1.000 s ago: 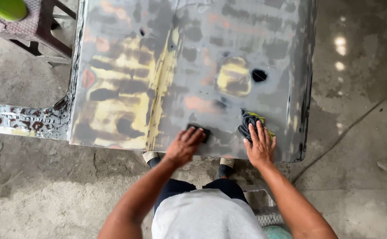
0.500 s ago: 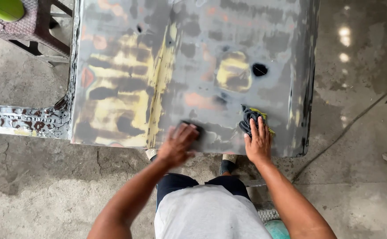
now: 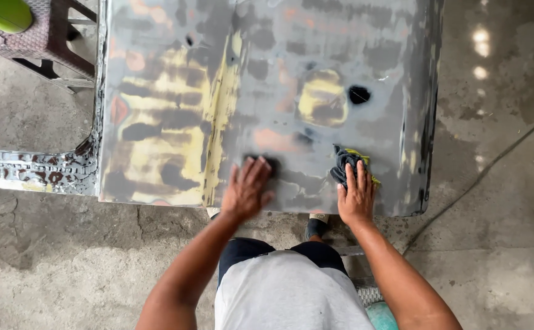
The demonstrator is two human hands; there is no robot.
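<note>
head view: worn on head, faces straight down, close
frame: panel beyond fingers, floor around
</note>
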